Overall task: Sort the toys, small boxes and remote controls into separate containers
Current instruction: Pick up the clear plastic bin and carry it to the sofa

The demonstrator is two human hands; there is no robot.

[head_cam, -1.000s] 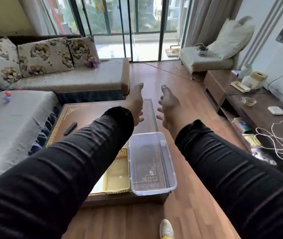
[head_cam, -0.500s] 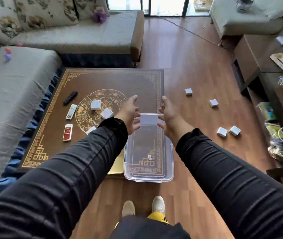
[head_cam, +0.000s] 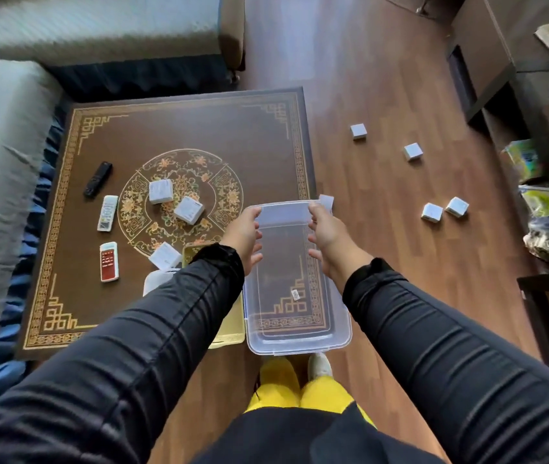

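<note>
Both hands are reaching for the clear plastic storage bin (head_cam: 296, 289).
Left hand (head_cam: 244, 237) and right hand (head_cam: 328, 234) are flanking it, fingers relaxed, grasping nothing; gripping opposite rims evenly should be keeping it level.

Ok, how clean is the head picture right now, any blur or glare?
Head view: the sofa at the top is smeared by motion blur; the table, remotes and small boxes read sharp enough; soft daylight glare washes the floor at top; wide-angle bending at the edges.

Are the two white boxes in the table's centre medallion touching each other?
Apart. The head view shows a strip of patterned table between the far box and the near box, though their corners come close.
</note>
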